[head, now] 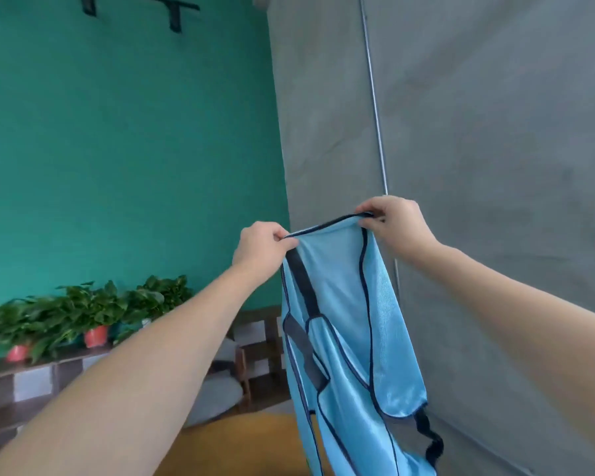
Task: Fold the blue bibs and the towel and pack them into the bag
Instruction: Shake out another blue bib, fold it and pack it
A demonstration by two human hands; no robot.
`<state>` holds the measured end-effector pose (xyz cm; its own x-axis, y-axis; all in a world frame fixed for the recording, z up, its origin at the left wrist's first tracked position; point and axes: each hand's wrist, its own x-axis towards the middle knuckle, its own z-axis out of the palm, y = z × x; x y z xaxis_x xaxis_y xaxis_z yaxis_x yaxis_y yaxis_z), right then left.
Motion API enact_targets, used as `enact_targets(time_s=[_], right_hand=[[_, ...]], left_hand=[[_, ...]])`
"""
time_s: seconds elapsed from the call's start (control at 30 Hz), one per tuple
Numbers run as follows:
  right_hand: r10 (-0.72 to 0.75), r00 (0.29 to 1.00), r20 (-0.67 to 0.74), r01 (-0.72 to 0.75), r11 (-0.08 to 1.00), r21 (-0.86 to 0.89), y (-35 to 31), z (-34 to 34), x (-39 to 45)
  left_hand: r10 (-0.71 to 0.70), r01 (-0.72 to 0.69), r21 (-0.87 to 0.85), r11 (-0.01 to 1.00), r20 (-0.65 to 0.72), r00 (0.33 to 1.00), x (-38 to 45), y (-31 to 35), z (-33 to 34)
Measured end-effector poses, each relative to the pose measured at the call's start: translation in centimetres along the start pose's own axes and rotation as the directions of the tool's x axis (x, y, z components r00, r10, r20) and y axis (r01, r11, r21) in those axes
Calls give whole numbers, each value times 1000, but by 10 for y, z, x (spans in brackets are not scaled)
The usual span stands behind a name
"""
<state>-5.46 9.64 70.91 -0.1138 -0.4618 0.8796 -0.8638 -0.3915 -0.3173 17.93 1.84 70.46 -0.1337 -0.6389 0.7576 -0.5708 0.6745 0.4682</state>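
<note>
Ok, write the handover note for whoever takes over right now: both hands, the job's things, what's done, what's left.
Left hand: pinches one end of the blue bib's dark-trimmed top edge.
Right hand: pinches the other end.
The bib hangs in the air in front of the grey wall, unfolded.
Towel, bag and other bibs: out of view.
Done: nothing that shows.
Left: fold this bib, likely over the yellow surface below, then the rest, and pack.

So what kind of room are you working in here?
Probably an indoor lounge or studio: a teal wall, potted plants on a low shelf, and a grey fabric backdrop.
</note>
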Motion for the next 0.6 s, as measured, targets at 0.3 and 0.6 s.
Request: enact_targets(time_s=[0.3, 0.6], right_hand=[[-113, 991, -67, 118, 991, 70, -101, 45, 49], [-84, 983, 161, 67, 992, 106, -107, 177, 11]], left_hand=[[110, -86, 208, 974, -106, 988, 27, -13, -158], [-54, 63, 286, 956, -42, 998, -7, -141, -162]])
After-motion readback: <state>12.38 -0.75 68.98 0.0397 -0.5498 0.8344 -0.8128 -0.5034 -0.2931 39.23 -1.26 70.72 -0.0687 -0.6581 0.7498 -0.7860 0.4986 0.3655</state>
